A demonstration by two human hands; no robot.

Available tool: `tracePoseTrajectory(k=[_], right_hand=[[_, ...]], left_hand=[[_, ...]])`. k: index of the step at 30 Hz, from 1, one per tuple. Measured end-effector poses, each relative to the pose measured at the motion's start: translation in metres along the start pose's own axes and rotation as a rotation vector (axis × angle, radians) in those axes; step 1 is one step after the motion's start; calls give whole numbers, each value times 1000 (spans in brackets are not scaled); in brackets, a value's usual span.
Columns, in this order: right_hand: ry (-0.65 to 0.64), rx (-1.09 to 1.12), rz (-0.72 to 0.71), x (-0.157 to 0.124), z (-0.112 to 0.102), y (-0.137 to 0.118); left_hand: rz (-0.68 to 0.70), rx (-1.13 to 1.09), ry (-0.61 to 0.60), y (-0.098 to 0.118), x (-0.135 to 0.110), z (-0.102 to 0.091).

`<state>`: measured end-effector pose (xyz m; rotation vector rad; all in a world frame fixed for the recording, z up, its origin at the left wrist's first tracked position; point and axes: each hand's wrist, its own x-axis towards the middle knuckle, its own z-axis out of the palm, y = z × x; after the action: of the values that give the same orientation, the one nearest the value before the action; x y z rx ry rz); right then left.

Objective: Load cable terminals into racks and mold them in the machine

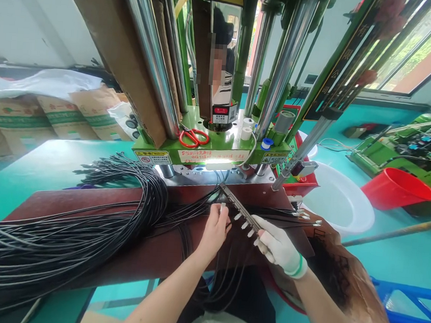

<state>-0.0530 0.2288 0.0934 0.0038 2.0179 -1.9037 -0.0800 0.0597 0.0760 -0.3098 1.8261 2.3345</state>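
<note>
At the far left, brown paper sacks (56, 116) stand under a crumpled white plastic sheet (44, 83), and in front of them a thick bundle of black cables (85, 231) sprawls over the brown work board (61, 201), its loop curling back to a heap of plug ends (104, 168). These cables take up most of the board's left side and run on toward the hands. Behind the board rises a green press (220, 137), its steel column (149, 48) edged by a cardboard strip (130, 62); red-handled scissors (194, 138), white rolls (246, 129) and a blue-rimmed spool (267, 144) rest on its ledge, above a glowing lamp (222, 165). In front of the press, the bare left hand (216, 226) pinches a small pale connector (223, 208) between thumb and fingers, just beside a slotted metal bar (242, 210). The bar slants over the board, with more pale connectors along its near edge, its lower end gripped by the gloved right hand (281, 247). Past it, cables lie across the board to white cable tips (305, 216); a crumpled brown bag (358, 284) sits nearer the person. Farther right are a white tub (367, 211), a red bucket (394, 191) and a blue frame (407, 312).
</note>
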Motion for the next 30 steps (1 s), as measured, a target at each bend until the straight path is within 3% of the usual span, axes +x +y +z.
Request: tracePoseTrajectory(k=[3, 6, 16, 24, 30], right_hand=[[-6, 11, 23, -1, -1, -3], [-4, 14, 55, -1, -3, -5], [-56, -13, 57, 3, -10, 4], [-88, -43, 74, 6, -16, 9], [-94, -25, 62, 6, -16, 13]], left_hand=[[42, 85, 22, -2, 3, -5], [39, 143, -57, -2, 4, -9], [25, 57, -88, -4, 2, -6], [-96, -20, -118, 0, 4, -11], [-110, -50, -116, 3, 2, -11]])
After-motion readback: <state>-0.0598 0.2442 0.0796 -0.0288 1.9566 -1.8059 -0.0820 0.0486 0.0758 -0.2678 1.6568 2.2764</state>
